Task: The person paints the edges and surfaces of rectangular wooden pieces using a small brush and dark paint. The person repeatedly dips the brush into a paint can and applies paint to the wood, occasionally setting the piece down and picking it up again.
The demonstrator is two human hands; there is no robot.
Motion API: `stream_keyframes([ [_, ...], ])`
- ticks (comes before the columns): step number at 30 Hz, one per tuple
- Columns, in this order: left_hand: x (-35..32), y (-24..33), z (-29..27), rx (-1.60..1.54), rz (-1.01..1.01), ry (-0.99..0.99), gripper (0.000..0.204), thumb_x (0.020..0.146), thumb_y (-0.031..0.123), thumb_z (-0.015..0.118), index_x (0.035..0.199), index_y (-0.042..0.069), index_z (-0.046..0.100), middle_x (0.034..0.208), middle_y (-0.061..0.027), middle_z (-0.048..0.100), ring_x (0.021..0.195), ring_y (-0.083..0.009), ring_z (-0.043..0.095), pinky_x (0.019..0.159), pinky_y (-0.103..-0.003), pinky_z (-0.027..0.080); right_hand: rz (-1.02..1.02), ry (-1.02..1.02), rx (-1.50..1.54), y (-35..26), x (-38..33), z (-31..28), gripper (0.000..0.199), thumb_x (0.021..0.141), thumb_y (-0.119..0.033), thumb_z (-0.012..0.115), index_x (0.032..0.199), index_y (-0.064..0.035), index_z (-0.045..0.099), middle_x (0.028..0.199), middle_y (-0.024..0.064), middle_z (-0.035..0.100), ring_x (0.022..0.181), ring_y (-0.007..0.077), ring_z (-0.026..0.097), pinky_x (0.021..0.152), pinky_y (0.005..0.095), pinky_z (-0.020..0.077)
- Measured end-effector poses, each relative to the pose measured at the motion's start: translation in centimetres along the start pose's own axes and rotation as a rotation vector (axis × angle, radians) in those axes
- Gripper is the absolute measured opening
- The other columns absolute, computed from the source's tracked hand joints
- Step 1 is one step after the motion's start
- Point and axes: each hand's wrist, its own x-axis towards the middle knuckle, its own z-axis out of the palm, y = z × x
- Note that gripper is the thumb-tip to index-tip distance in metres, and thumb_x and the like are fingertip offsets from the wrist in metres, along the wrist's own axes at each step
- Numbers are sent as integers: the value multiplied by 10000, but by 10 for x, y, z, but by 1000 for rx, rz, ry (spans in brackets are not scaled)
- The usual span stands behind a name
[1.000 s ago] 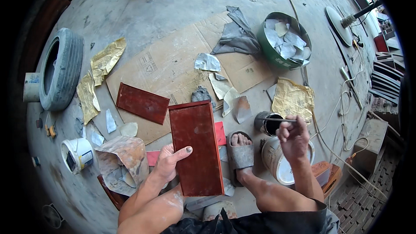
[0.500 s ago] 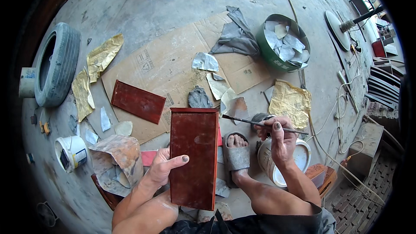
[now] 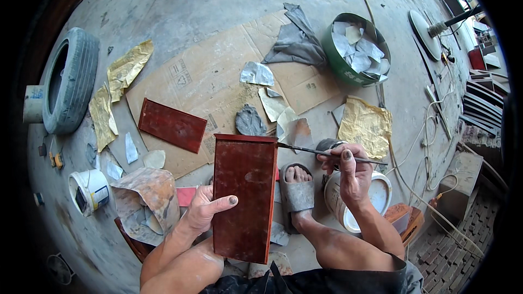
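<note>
While a tyre (image 3: 70,79) lies at the far left of the concrete floor with a small white bucket (image 3: 90,190) below it, crumpled yellow paper (image 3: 117,84) and a flat red-brown board (image 3: 172,125) rest on a sheet of cardboard (image 3: 207,76) further in. Near the middle, the left hand (image 3: 210,207) presses against the left edge of a second, larger red-brown board (image 3: 245,196), thumb stretched over its face and fingers curled behind, holding it upright on the person's lap. Just right of that board a foot in a grey sandal (image 3: 297,188) rests on the floor. The right hand (image 3: 348,171) is closed around a thin brush (image 3: 327,153), whose tip meets the board's upper right corner. Beneath that hand stands a white pail (image 3: 381,193). Further back sits a green tub (image 3: 357,51) filled with grey scraps.
</note>
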Motion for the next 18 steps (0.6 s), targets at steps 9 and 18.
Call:
stream_keyframes([
  [9,5,2,4,5,-8,-52,246,926,111,717,1141,-9,717,1089,-86,733,961,-141,681,880,-314,538,22,33,-20,-5,-4,-4,265,1096,-247,490,1107,4,574,982,159,737,807,148,663,726,283,520],
  [18,1,2,2,-9,-14,-45,262,925,113,717,1158,-6,704,1107,-87,725,974,-145,679,882,-319,540,8,11,-8,-3,-3,-4,263,1094,-240,489,1092,6,583,962,152,735,797,144,652,724,281,508],
])
